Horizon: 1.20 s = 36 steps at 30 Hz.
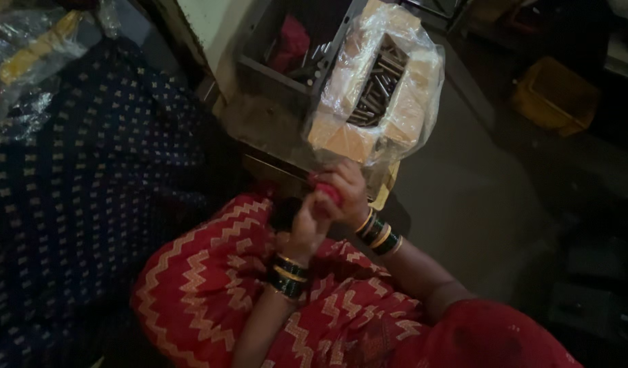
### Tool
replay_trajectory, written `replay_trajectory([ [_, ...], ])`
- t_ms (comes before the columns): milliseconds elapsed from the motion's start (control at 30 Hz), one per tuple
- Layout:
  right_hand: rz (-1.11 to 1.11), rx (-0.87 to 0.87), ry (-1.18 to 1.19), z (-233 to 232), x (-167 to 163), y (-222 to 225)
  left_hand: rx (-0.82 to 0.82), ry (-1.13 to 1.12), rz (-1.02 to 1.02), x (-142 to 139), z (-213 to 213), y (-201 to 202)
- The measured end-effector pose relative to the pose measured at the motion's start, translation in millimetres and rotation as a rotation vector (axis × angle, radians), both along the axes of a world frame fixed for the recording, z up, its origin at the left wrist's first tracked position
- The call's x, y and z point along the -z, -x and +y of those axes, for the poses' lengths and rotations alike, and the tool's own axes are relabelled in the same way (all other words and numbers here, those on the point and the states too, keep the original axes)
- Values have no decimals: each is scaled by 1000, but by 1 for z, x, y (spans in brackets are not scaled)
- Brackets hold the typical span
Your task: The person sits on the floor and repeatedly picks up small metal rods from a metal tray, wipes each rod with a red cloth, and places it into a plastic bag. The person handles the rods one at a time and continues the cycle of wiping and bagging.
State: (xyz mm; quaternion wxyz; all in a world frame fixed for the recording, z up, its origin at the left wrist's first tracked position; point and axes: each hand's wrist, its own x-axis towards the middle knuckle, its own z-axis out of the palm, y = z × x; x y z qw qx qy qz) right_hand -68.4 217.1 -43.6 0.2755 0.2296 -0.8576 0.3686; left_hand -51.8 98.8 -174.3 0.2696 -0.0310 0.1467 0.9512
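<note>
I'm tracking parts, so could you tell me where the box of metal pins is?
In the head view, the plastic-wrapped box sits upper centre, right of the grey bin, above both hands.

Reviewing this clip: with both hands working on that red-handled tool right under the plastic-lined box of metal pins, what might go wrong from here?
1. The plastic-lined box of metal pins sits tilted just above the right hand; a bump might spill them.
2. The left hand and right hand crowd the red-handled tool, so a slip could pinch fingers.
3. Dim light hides the work.
</note>
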Motion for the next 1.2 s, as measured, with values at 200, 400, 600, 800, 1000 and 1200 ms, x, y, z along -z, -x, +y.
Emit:
replay_trajectory([
  [200,52,168,327,17,-6,20,58,7,150,-31,31,34],
  [400,5,356,326,42,-3,43,79,237,253,-58,6,29],
  [600,143,518,390,73,-11,62,96,415,267,-47,-24,20],
  [800,175,573,72,83,-20,63,-125,305,157,-22,-36,38],
  [1000,-58,679,-192,88,20,93,-181,387,34,-18,-38,40],
  [1200,-198,724,-358,90,67,106,-207,393,17,-27,-36,41],
])
